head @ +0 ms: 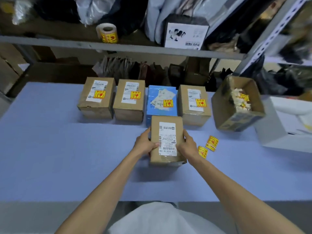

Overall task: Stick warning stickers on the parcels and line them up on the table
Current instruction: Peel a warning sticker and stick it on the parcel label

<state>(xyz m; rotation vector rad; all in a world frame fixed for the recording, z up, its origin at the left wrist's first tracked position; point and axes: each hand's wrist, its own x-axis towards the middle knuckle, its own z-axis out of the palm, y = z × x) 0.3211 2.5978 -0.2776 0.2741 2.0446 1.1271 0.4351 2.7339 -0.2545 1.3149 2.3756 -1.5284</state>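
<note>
On the pale lilac table (67,149), just in front of the row of four stickered parcels (129,102), sits the brown cardboard parcel with a white shipping label (166,141), and its top face shows no warning sticker. One risk is that it gets slid into the row bare, since both hands are on the box and neither holds a sticker. Its far edge looks very close to the blue parcel (161,102), so a push forward would likely nudge that one out of line. The two loose yellow-and-red warning stickers (211,143) lie just beside the right wrist, which could brush and crease one. The left hand (145,142) clasps the parcel's left side, thumb on the top face and fingers wrapped down the edge. The right hand (187,146) mirrors it on the right side. Both forearms reach straight out.
</note>
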